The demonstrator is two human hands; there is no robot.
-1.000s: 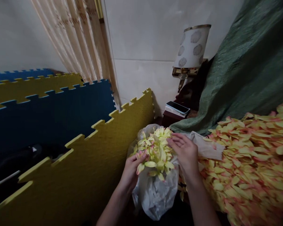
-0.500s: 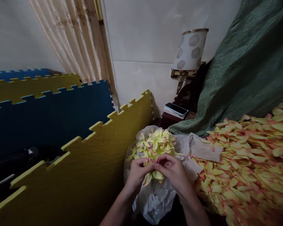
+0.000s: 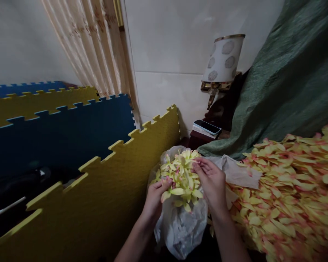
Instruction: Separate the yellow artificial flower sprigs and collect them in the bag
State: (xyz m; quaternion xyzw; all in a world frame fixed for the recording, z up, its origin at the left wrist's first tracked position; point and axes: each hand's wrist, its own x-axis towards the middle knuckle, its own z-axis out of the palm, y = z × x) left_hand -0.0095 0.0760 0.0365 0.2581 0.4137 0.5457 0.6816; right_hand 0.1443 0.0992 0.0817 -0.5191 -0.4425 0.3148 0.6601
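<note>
A bunch of yellow-green artificial flowers [image 3: 182,171] with pink-tipped petals rests on a crumpled translucent plastic bag [image 3: 182,229]. My left hand [image 3: 155,196] is at the lower left of the bunch, thumb and fingers pinched on a flower there. On the opposite side, my right hand [image 3: 211,180] has its fingertips closed on a flower at the upper right edge of the bunch. The tips of both hands are partly hidden among petals. Close by on the right lies a large heap of loose yellow and pink artificial petals [image 3: 287,193].
A yellow foam mat [image 3: 120,185] stands on edge to the left, with a dark blue mat [image 3: 71,138] behind it. Ahead, a phone [image 3: 207,127] lies on a small dark stand below a wall lamp [image 3: 223,60]. Green cloth [image 3: 273,83] hangs at the right.
My hands were together at the front of the bunch and have moved apart. The right hand has gone up and right, the left slightly left. More flowers show between them.
</note>
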